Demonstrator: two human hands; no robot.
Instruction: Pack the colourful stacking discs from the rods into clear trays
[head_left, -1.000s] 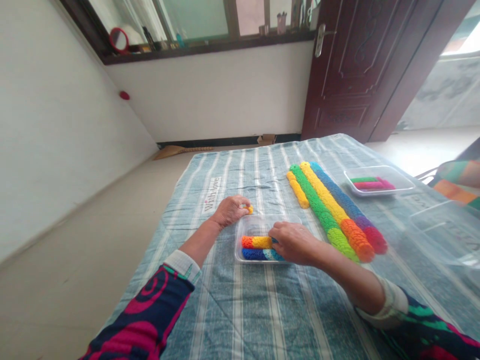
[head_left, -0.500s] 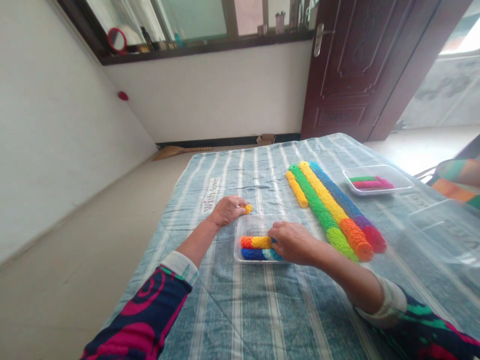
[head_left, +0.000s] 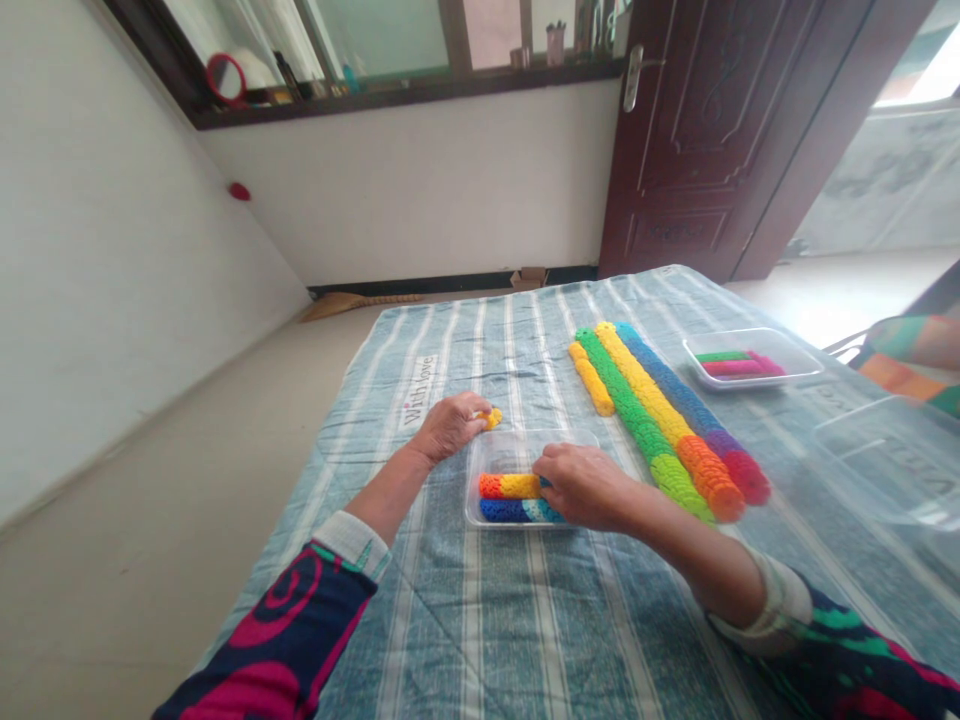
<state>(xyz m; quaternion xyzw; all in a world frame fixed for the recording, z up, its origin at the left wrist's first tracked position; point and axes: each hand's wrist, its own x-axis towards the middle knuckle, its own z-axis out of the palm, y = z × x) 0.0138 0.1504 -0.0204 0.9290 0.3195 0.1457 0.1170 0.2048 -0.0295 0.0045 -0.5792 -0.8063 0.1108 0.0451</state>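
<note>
My left hand [head_left: 448,424] rests on the striped cloth beside a clear plastic tray [head_left: 499,450], its fingers pinched on a small yellow-orange piece [head_left: 492,416]. My right hand [head_left: 581,485] reaches into that tray, fingers curled down over the right end of two short rows of coloured pieces [head_left: 511,497], one red and yellow, one blue. What its fingertips hold is hidden.
Long rows of stacked coloured pieces [head_left: 660,415] lie on the cloth right of the tray, with a short yellow row [head_left: 591,378] beside them. A second clear tray [head_left: 750,358] with green and pink rows sits far right. An empty clear container [head_left: 885,455] lies nearer. A dark door stands behind.
Almost nothing moved. Both hands keep their places; the view has drifted slightly.
</note>
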